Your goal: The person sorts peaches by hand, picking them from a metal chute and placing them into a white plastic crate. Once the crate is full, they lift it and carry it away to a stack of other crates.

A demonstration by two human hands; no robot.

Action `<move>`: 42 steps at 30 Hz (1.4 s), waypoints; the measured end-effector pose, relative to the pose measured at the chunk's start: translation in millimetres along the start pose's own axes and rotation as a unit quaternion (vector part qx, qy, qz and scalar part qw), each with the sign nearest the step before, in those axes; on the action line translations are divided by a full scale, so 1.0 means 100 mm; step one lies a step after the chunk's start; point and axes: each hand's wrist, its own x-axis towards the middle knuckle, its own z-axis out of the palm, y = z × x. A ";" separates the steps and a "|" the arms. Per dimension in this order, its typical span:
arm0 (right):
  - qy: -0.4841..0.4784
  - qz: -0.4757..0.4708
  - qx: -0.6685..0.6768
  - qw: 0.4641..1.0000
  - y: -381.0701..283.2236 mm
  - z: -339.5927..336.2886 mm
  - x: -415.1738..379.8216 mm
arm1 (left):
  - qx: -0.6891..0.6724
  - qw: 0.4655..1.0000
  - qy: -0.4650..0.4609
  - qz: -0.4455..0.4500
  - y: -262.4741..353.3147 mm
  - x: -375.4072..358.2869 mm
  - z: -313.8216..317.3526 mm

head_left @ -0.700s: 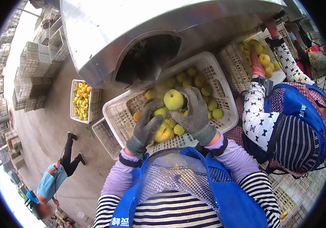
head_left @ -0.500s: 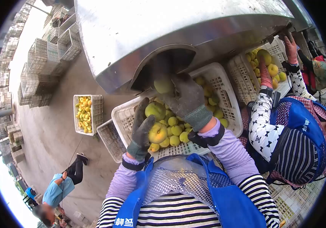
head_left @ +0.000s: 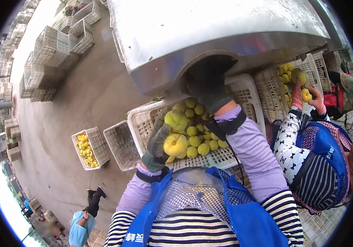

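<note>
My left hand [head_left: 156, 144], in a dark grey work glove, is closed round two fruits that look like peaches: a greenish peach [head_left: 176, 120] and, below it, a yellow peach [head_left: 175, 144]. It is over the left part of a white plastic crate [head_left: 137, 119]. Many smaller yellow-green peaches [head_left: 203, 149] fill the crate below. My right hand [head_left: 209, 84], gloved alike, reaches into the dark rounded opening [head_left: 230, 59] in the side of a metal machine [head_left: 226, 24]. Its fingers are lost in shadow, so whatever they hold is hidden.
To the right a co-worker [head_left: 320, 152] handles fruit over another crate [head_left: 270, 96]. An empty crate [head_left: 122, 146] and a crate of yellow fruit pieces [head_left: 89, 149] stand on the floor at left. Behind are stacked crates [head_left: 46, 61]. A person in blue [head_left: 81, 226] pulls a line.
My right hand has gone from the lip of the opening, with a green peach, deeper into it. My left hand keeps its two peaches. The crate of yellow pieces has shifted down-left in view.
</note>
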 end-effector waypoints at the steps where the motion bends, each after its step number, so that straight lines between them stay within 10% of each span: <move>1: -0.039 0.035 0.077 0.996 0.02 -0.15 -0.01 | 0.011 1.000 -0.005 0.010 -0.01 0.03 -0.01; 6: -0.157 0.023 0.318 0.935 -0.05 -0.83 -0.78 | -0.084 0.994 -0.059 -0.032 -0.05 0.07 0.17; 11: -0.109 0.100 0.364 0.920 -0.13 -0.90 -1.19 | 0.205 0.973 -0.086 0.061 -0.09 0.11 0.34; 16: -0.060 0.149 0.359 0.920 -0.12 -0.94 -1.06 | 0.483 0.838 -0.122 0.223 -0.04 0.33 0.38; 32: -0.040 0.049 -0.004 0.998 0.16 0.01 -0.12 | 0.224 0.966 -0.081 0.105 -0.13 0.16 0.02; 36: -0.073 0.048 0.087 0.992 0.18 -0.21 0.03 | 0.079 0.993 -0.020 0.084 -0.19 0.17 0.16; 37: -0.129 0.079 0.125 0.981 0.17 -0.35 0.07 | -0.221 0.973 0.003 -0.063 -0.15 0.26 0.11; 39: -0.125 0.109 0.268 0.949 0.16 -0.51 -0.09 | 0.014 1.000 -0.008 0.014 -0.12 0.23 0.29; 42: -0.046 0.004 0.215 0.976 0.06 -0.59 -0.75 | -0.118 0.991 -0.056 0.034 -0.19 0.28 0.19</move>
